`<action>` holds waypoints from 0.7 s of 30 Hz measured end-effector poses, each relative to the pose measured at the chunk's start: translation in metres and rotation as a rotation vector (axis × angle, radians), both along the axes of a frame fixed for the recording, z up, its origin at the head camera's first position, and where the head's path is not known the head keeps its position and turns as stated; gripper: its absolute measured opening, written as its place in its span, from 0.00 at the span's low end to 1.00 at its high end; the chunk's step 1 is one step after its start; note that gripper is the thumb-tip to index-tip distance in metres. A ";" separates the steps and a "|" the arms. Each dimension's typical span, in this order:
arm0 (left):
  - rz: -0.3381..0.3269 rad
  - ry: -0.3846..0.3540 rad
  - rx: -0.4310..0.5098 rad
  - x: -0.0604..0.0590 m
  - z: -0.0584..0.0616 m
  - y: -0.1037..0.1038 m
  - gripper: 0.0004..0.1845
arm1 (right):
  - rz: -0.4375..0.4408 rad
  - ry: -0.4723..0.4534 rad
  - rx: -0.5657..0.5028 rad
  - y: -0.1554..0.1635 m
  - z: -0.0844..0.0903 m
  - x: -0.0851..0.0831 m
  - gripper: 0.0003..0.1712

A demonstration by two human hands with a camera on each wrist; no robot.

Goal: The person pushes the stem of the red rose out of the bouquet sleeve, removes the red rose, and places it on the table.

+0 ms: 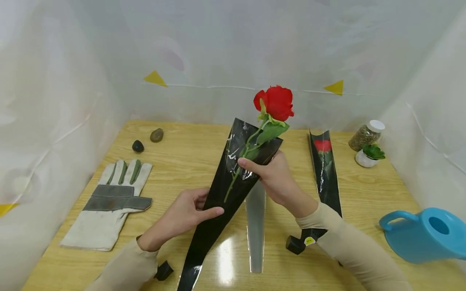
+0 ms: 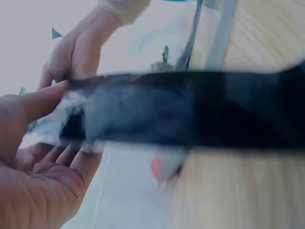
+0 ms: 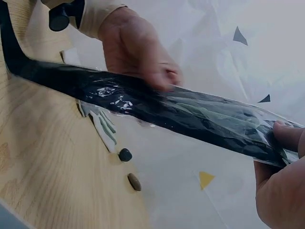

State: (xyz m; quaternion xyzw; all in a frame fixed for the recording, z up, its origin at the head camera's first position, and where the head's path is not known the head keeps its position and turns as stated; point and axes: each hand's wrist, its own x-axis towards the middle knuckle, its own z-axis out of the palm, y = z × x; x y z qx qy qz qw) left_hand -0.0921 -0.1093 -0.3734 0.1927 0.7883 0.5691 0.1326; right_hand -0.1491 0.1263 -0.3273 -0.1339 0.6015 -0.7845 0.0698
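A red artificial-looking rose (image 1: 276,103) stands partly out of the wide top of a black flower sleeve (image 1: 214,226) with a clear front; its green stem shows inside. My right hand (image 1: 274,176) grips the sleeve near its top, thumb on the clear front over the stem. Lower down, my left hand (image 1: 187,208) holds the sleeve's left side, thumb in front and fingers behind. The sleeve tilts, its narrow end toward me. In the left wrist view the sleeve (image 2: 214,109) is blurred. Both hands on the sleeve (image 3: 57,78) also show in the right wrist view.
A flat greyish sleeve (image 1: 256,234) lies beneath the hands. To the right are another sleeved rose (image 1: 323,146), a jar (image 1: 364,135), a potted succulent (image 1: 367,157) and a blue watering can (image 1: 415,236). A work glove (image 1: 105,214) and two stones (image 1: 156,135) lie left.
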 end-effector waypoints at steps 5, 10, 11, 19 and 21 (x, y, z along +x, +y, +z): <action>0.028 0.019 0.064 -0.002 0.009 0.008 0.18 | 0.058 0.056 -0.011 -0.006 -0.004 0.004 0.31; 0.053 0.101 0.052 -0.002 0.013 0.010 0.13 | 0.091 0.064 -0.007 -0.006 -0.002 0.005 0.31; 0.054 0.112 0.052 -0.002 0.014 0.009 0.12 | 0.089 0.056 -0.011 -0.005 0.000 0.005 0.29; 0.027 0.156 0.041 -0.001 0.014 0.006 0.09 | 0.030 0.058 -0.249 0.018 0.026 -0.008 0.19; 0.032 0.171 0.021 -0.001 0.015 0.005 0.09 | 0.032 0.067 -0.267 0.023 0.032 -0.010 0.19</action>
